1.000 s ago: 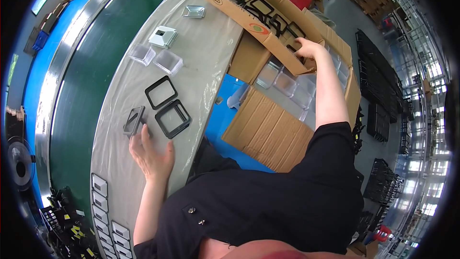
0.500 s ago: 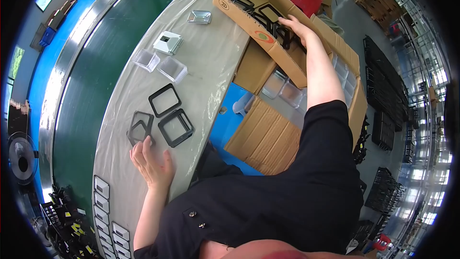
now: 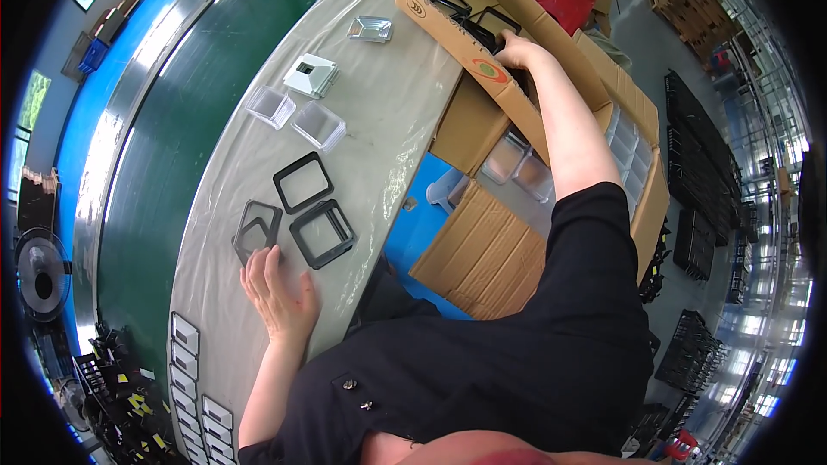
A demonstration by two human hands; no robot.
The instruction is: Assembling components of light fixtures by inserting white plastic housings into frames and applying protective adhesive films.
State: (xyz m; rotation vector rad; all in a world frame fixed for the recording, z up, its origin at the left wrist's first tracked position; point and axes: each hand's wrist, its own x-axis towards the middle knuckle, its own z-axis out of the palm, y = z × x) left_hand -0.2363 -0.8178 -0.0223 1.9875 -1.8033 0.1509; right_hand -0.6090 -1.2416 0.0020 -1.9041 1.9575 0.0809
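My left hand (image 3: 282, 300) rests on the covered table with its fingers spread, the fingertips at the near edge of a dark frame (image 3: 258, 232) lying there. Beside it are a black rectangular frame (image 3: 303, 182) and a thicker black frame (image 3: 322, 234). My right hand (image 3: 522, 53) reaches into a long open cardboard box (image 3: 448, 33) at the far right, down among several black frames (image 3: 450, 4). Its fingertips are hidden, so whether it grips one does not show.
Farther up the table sit two clear plastic cups (image 3: 319, 126), a white square housing (image 3: 312, 75) and a silver reflector tray (image 3: 370, 29). Rows of white-faced housings (image 3: 184, 332) stand at the near left. A green conveyor (image 3: 164, 129) runs beyond; a larger carton (image 3: 644, 232) is at right.
My right hand has shifted slightly left and deeper among the frames in the box, its fingers now lower. My left hand keeps its place by the dark frame. The view has shifted a little.
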